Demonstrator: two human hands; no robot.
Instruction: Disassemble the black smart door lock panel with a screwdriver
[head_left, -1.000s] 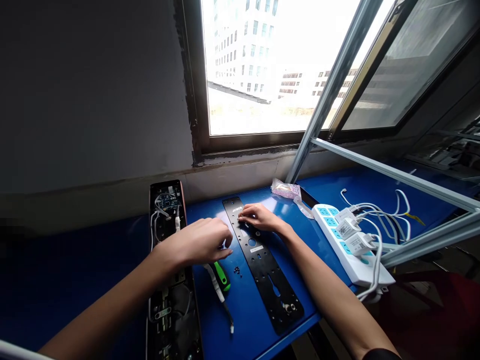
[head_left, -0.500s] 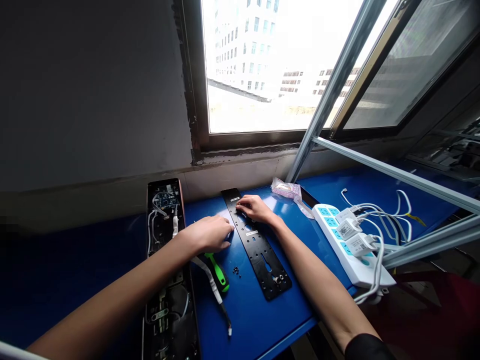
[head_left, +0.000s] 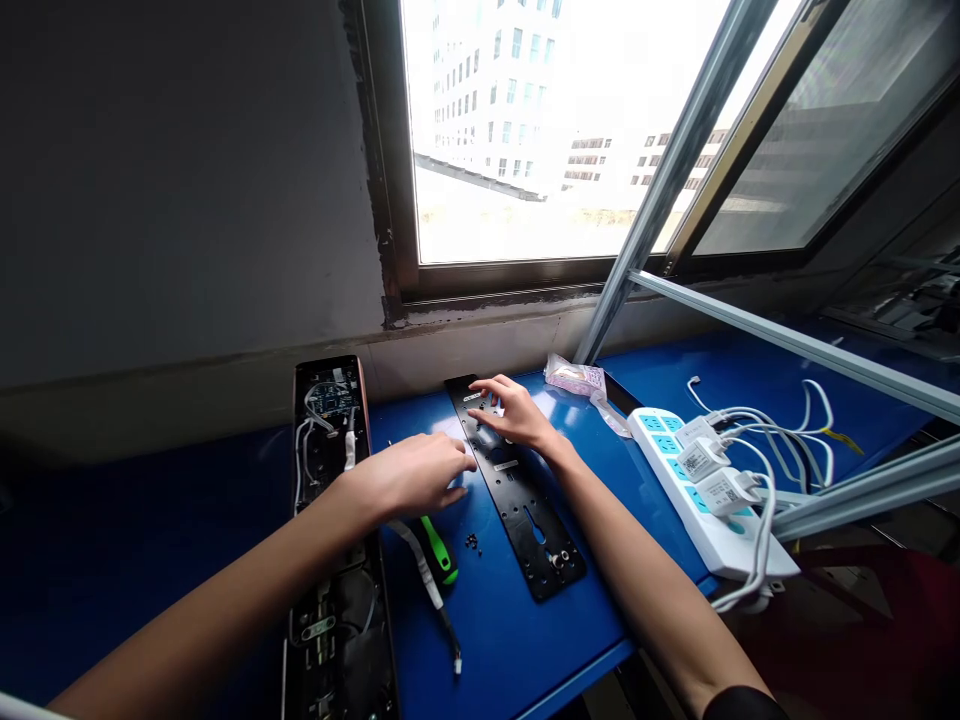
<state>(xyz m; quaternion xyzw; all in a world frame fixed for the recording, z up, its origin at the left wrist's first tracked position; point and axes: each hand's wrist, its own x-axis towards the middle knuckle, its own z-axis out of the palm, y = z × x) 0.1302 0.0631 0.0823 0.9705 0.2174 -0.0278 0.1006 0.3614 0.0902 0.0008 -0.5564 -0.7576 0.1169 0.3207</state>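
Right over the far end of the black plate (head_left: 517,510), here's the right hand (head_left: 514,412), thumb and fingers parted, nothing visible between them! Beside the plate's left edge hangs the left hand (head_left: 420,475), fingers curled, thumb a little apart; whether anything sits in that palm, I can't tell. Just below the left hand, it's the green-handled screwdriver (head_left: 441,550), with a white-wrapped cable (head_left: 424,575) alongside, and to their right a little cluster of dark screws (head_left: 472,542). Under the left forearm runs the long open housing (head_left: 341,630), wires and a circuit board (head_left: 334,398) on show. Beyond the right hand, a plastic packet (head_left: 574,376); well off to its right, the white power strip (head_left: 679,490), loaded with plugs! And farthest past both hands, the bright window (head_left: 510,130).
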